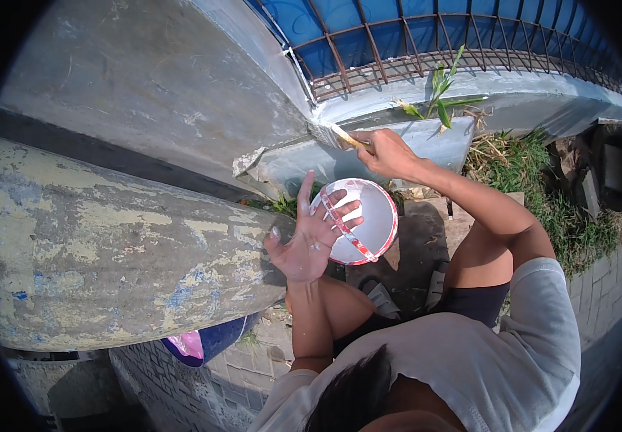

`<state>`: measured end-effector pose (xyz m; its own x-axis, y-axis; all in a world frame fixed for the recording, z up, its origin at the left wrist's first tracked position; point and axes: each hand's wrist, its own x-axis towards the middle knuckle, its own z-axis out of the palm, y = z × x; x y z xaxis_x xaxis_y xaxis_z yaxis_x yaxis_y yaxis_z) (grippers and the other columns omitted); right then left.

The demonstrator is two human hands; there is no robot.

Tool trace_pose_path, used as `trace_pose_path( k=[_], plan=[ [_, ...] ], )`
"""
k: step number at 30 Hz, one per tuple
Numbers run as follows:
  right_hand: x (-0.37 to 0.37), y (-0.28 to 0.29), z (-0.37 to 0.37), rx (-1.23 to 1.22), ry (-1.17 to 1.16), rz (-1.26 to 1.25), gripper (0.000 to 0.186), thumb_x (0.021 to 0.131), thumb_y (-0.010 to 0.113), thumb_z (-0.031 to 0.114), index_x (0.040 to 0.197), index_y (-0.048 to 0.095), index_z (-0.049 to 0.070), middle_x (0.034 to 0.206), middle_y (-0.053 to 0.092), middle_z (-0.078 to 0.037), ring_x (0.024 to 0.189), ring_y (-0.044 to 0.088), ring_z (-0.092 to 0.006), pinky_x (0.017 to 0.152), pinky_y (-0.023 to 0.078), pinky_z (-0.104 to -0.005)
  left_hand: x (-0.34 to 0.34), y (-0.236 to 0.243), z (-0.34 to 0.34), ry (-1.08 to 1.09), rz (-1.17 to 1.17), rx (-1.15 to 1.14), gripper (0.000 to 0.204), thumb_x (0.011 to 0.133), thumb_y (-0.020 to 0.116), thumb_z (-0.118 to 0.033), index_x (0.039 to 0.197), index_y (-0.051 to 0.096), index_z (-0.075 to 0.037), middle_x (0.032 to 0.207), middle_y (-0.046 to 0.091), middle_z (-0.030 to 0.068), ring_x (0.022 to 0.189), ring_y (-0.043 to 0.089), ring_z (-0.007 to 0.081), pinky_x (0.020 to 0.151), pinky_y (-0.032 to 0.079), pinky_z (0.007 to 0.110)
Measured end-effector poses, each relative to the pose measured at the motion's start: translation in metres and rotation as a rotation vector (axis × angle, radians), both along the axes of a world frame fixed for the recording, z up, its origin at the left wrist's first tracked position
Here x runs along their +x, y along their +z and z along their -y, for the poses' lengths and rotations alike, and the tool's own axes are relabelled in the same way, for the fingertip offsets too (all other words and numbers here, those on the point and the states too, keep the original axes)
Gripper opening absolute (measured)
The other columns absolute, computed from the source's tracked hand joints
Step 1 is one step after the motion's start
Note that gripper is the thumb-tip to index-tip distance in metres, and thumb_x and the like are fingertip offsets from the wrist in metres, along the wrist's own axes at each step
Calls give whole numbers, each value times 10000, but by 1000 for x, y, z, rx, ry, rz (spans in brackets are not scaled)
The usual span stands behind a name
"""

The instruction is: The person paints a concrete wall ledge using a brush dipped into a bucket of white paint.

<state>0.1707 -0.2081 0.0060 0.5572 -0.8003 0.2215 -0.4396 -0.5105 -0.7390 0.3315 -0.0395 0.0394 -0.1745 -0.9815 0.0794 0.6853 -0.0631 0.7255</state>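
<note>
My right hand [388, 153] is closed around the handle of a paintbrush [345, 137]. The white-coated bristles rest at the corner where the grey wall [181, 79] meets the low ledge [368, 106], which has fresh white on it. My left hand [313, 234] is open, palm up, its fingers spread at the left side of a white bucket [379, 219]. The bucket's red-and-white handle [354, 241] crosses over those fingers; whether they bear its weight I cannot tell. White specks mark the palm and fingertips. The bucket's inside looks white.
A thick round column [123, 245] with peeling paint lies close on the left. Rusty metal bars [426, 32] stand before blue sheeting above the ledge. A green plant [439, 93] sprouts by the ledge. Grass [541, 173] and an old tyre [613, 169] are at right.
</note>
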Motion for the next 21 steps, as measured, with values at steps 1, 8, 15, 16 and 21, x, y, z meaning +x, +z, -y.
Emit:
trace_pose_path(
  k=[1, 8, 15, 16, 21],
  plan=[
    [-6, 5, 1, -3, -14, 26, 389, 804, 525, 114, 1174, 605, 22, 661, 588, -266, 618, 600, -403, 620, 469, -456, 1, -1, 0, -1, 0, -1, 1185, 639, 576, -708, 1490, -29, -147, 1424, 216, 327, 1298, 268, 526, 1060, 200, 654],
    [32, 50, 64, -267, -152, 245, 397, 838, 521, 139, 1194, 578, -27, 635, 583, -251, 532, 591, -318, 571, 460, -403, 0, 2, 2, -9, -11, -11, 1190, 644, 581, -697, 1488, -52, -147, 1424, 208, 330, 1305, 263, 518, 1065, 194, 650],
    [51, 16, 48, -198, -106, 82, 216, 796, 519, 96, 901, 604, -71, 703, 589, -297, 724, 602, -459, 703, 476, -510, 3, 5, -4, 20, -1, -3, 1191, 648, 575, -702, 1487, -56, -139, 1423, 203, 332, 1304, 262, 522, 1065, 193, 653],
    [45, 11, 39, -200, -99, 83, 216, 796, 519, 96, 901, 604, -71, 703, 589, -297, 724, 602, -459, 703, 476, -510, 5, 6, -7, 38, 24, -8, 1184, 647, 548, -722, 1487, -36, -125, 1407, 241, 303, 1283, 310, 504, 1046, 247, 631],
    [18, 51, 15, -196, -58, -92, 377, 808, 506, 74, 1152, 561, -70, 656, 578, -273, 646, 597, -424, 624, 470, -466, 4, 3, -5, 42, 52, 1, 1185, 644, 517, -750, 1486, -17, -111, 1387, 282, 270, 1262, 357, 490, 1026, 307, 609]
  ],
)
